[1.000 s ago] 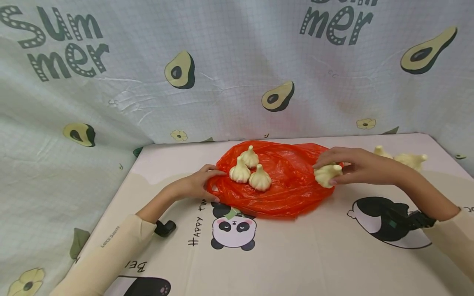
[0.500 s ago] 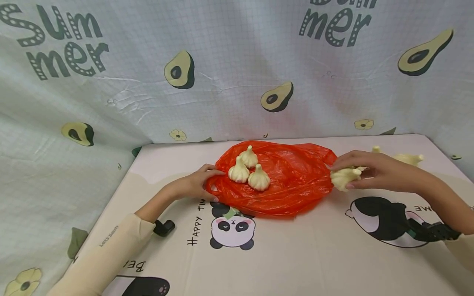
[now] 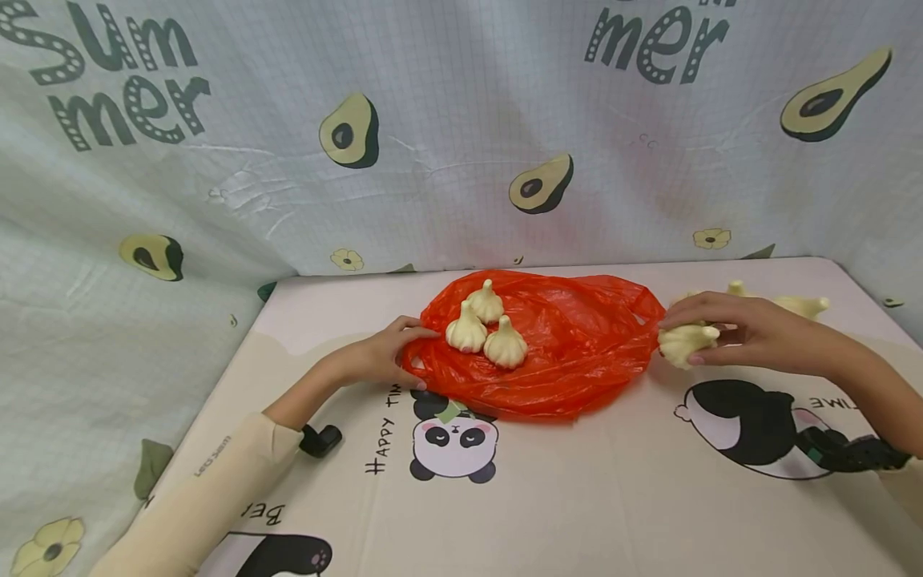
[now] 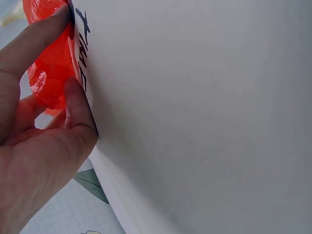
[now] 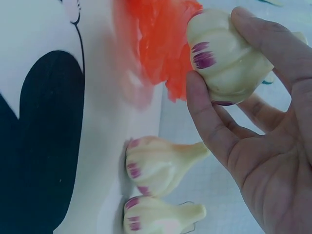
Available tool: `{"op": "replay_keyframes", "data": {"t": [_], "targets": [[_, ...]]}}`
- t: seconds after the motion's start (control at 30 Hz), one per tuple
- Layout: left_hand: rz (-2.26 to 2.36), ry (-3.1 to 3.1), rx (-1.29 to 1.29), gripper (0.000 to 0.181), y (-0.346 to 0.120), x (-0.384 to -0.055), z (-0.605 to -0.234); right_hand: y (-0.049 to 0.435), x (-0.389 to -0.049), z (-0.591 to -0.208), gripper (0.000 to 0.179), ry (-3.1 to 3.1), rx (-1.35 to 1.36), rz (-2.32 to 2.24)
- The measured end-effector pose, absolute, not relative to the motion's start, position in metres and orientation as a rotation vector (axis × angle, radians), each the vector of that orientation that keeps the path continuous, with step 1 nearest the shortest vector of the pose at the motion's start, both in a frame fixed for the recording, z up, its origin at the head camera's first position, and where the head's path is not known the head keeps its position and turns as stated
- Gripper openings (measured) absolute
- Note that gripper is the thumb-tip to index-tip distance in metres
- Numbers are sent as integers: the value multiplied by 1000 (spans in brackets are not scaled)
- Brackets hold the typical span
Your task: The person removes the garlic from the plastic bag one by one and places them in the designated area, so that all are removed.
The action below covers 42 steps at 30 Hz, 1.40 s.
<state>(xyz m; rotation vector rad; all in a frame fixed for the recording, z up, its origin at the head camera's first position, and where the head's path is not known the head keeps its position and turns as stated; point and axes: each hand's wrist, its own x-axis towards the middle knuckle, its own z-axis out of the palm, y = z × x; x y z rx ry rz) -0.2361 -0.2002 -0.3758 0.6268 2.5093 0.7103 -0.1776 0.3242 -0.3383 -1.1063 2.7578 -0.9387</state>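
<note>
A red bag (image 3: 577, 320) lies spread on the table (image 3: 562, 497), towards the middle of its far edge, with three bulbs (image 3: 467, 330) of garlic standing close together on its left half, stems up. The left hand (image 3: 375, 357) touches the bag's left end, thumb and forefinger apart; whether it grips the plastic I cannot tell. The right hand (image 3: 750, 328) pinches a fourth bulb (image 3: 681, 346) between thumb and fingers just beside the bag's right end, its stem pointing towards the table's right edge. Further bulbs (image 3: 802, 306), partly hidden behind that hand, sit near the far right corner. A panda print (image 3: 454, 441) shows on the table in front of the bag, and an avocado-patterned cloth (image 3: 433, 104) hangs behind the far edge.
</note>
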Motion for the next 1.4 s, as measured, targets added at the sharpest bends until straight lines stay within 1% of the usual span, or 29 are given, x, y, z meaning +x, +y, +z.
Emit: {"op": "replay_keyframes", "data": {"t": [0.6,0.97,1.1,1.27,1.4], "targets": [[742,2504,637,79,-201,-237,-376,342,-172,-350,58,2823,-883,-983],[750,2498,636,78,-201,-235,-376,346,-170,-350,53,2851,-758,-953],[750,2497,636,79,-201,-235,-376,348,-170,-352,54,2899,-656,-891],[744,2496,643,79,-201,-235,-377,349,-171,-354,58,2924,-445,-832],[736,2500,645,79,-201,-236,-377,349,-171,-356,62,2908,-375,-813]]}}
